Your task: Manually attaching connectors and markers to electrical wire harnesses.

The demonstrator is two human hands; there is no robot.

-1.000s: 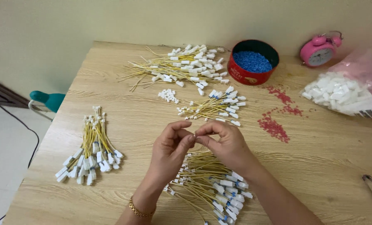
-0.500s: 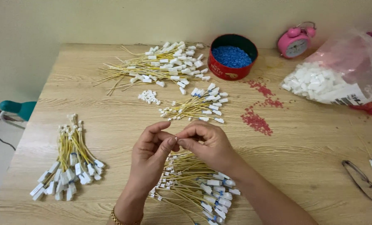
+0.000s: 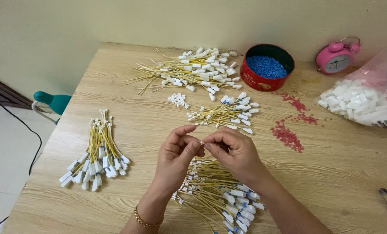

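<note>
two hands pinch a tiny part over a heap of yellow wires

the wooden table [image 3: 341, 173] fills the view, set against a pale wall. at its far edge lies the biggest pile of yellow wires with white connectors [image 3: 193, 71], and on the right a clear plastic bag of white connectors [image 3: 358, 102]. just under the hands, at the near edge, sits another heap of yellow wires [image 3: 219, 197] with white and blue ends. a tied bundle of wires [image 3: 97, 151] lies well apart on the left. a smaller fan of wires [image 3: 226, 112] rests in the middle, beyond the hands. a round red tin of blue beads [image 3: 266, 67] stands near the far edge, a pink alarm clock [image 3: 336, 56] to its right, and scattered red beads [image 3: 289, 130] lie between tin and hands. the left hand [image 3: 176, 158] and the right hand [image 3: 232, 151] meet fingertip to fingertip, both closed in a pinch on a tiny pale piece [image 3: 201, 142], too small to identify, held above the near heap.
</note>
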